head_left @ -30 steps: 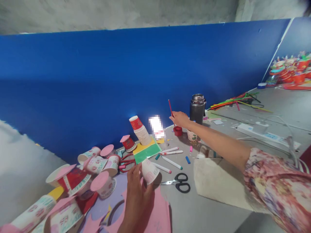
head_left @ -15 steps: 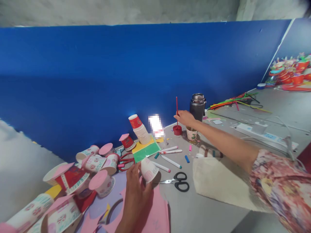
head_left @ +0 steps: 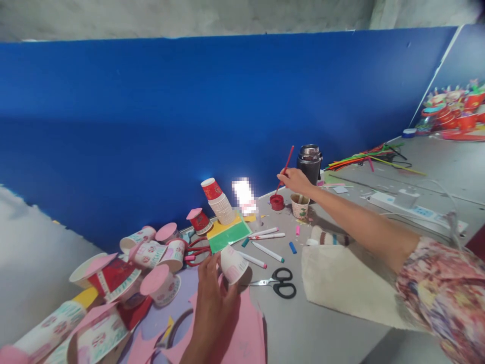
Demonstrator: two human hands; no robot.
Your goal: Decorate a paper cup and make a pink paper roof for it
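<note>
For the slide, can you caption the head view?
Left hand holds a paper cup over pink paper; right hand dips a red brush into a red paint pot.

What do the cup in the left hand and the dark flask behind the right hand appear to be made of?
The cup in the left hand looks like thin matte printed paper, with a rolled rim. The flask behind the right hand looks like dark coated metal, with a shiny steel-like rim; plastic can't be ruled out.
</note>
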